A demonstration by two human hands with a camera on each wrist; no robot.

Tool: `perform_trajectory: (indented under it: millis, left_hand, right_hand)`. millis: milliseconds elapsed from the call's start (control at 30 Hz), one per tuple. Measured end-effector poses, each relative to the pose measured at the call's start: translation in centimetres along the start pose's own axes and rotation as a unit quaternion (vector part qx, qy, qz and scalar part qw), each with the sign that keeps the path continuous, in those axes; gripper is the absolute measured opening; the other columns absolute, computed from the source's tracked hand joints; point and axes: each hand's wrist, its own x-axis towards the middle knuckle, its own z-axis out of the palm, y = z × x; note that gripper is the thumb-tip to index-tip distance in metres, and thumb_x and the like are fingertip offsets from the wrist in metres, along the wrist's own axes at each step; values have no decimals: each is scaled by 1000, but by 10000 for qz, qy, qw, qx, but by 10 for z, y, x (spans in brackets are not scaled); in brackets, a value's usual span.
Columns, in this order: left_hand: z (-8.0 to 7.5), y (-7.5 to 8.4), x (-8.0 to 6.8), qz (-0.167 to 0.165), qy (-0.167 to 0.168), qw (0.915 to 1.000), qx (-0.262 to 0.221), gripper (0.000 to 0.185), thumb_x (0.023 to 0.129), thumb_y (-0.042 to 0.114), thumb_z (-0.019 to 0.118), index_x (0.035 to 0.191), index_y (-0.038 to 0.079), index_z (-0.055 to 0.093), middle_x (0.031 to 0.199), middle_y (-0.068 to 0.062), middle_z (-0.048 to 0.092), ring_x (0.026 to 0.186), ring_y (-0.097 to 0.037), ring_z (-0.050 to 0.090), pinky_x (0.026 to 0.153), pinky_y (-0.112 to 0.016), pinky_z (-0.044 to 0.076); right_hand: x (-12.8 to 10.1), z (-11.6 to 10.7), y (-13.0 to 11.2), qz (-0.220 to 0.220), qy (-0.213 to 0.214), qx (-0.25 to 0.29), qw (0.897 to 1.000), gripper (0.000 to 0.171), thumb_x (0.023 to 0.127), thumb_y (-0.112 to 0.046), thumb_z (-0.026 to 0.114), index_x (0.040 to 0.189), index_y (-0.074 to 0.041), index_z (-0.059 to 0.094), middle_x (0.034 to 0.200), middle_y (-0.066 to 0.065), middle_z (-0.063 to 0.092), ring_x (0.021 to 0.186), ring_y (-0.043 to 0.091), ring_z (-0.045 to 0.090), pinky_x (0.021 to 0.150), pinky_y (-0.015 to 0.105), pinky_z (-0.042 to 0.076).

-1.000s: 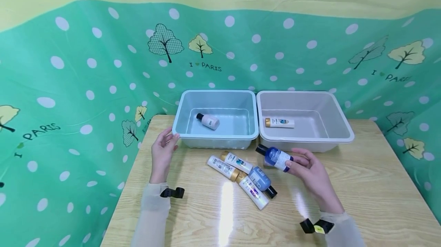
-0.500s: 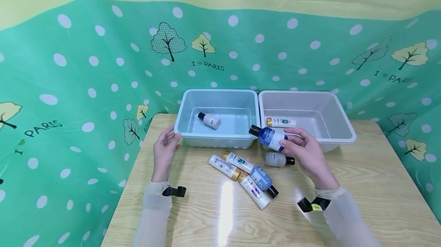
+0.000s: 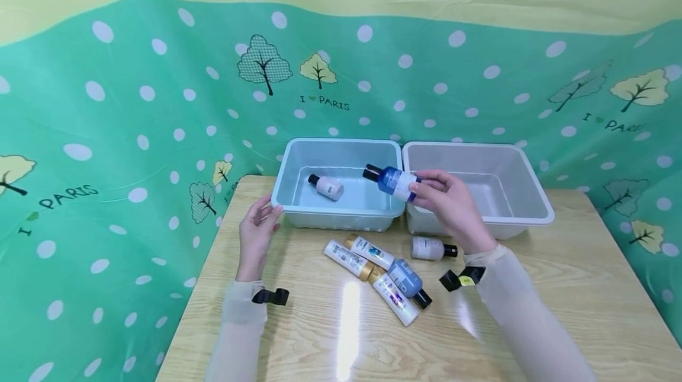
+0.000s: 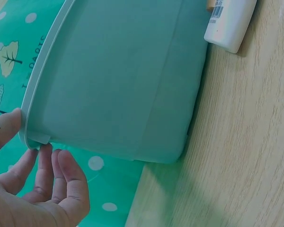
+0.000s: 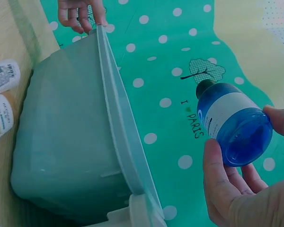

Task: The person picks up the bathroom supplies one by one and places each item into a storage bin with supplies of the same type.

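While the right hand (image 3: 450, 207) pinches the small round bottle of clear blue liquid (image 3: 392, 180) by its base, with thumb and fingers curled round the white-labelled body, the bottle lies tilted with its black cap pointing left, in the air over the right edge of the pale blue rectangular plastic tub (image 3: 341, 216). In the right wrist view the same bottle (image 5: 231, 125) looks glossy and see-through, its flat bottom facing the camera. The left hand (image 3: 257, 234) rests at the tub's near left corner, thumb on the smooth rim and relaxed fingers under the lip (image 4: 42, 142), steadying it without clenching.

A stubby white bottle with a black cap (image 3: 326, 187) lies on its side inside the blue tub. The grey-white plastic tub (image 3: 527, 216) sits touching it on the right. On the light wood-grain table (image 3: 559, 287), near the tubs, lie gold-capped white tubes (image 3: 348, 259), a blue bottle (image 3: 407, 280) and another small white bottle (image 3: 431, 248).

Compared with a second ago, the held bottle has risen from just above the table in front of the tubs and moved left and farther away to over the blue tub; the left hand has stayed at its corner.
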Motion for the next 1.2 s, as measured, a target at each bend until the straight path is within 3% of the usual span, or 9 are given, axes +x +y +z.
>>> perform_trajectory:
  millis: [233,500,667,900,1067,1200]
  left_hand:
    - [0,-1,0,30,19,10000,-4,52,91,35,76,137,18,60,125,-8,63,108,-19,62,84,-32,57]
    - [-2,-1,0,-35,-18,9999,-163,55,89,36,77,138,17,59,127,-9,62,109,-20,61,96,-48,52]
    - [-1,1,-3,-14,10,9999,-118,56,89,37,76,139,18,59,127,-9,62,109,-19,61,93,-45,54]
    - [-2,2,-4,-30,3,10000,-54,54,90,37,76,138,20,60,126,-7,63,110,-20,60,90,-39,55]
    - [-2,1,-4,19,14,10000,-78,54,90,36,76,138,19,60,125,-8,63,109,-20,61,91,-42,55]
    - [-2,1,-4,30,33,10000,-65,54,90,36,76,138,18,60,124,-7,64,109,-19,61,87,-36,56]
  right_hand:
    - [30,15,-11,-87,-175,171,9997,54,92,-18,77,135,3,51,128,22,54,109,29,62,91,36,55]
    - [69,37,-31,55,-330,-19,9994,56,90,-25,79,134,-1,54,132,17,52,109,32,61,90,38,56]
    - [97,49,-36,212,-673,-36,9975,52,90,-21,78,132,0,54,132,17,52,109,33,61,91,37,56]
    - [135,61,-31,685,-600,-603,9940,51,90,-24,79,130,-2,58,132,14,52,107,29,63,88,34,57]
    - [159,66,-19,615,-860,-1151,9877,51,89,-22,79,129,1,57,129,16,55,106,30,64,89,37,57]
    - [172,73,-11,522,-1108,-1618,9792,48,88,-20,80,125,2,59,121,18,60,103,31,66,88,40,58]
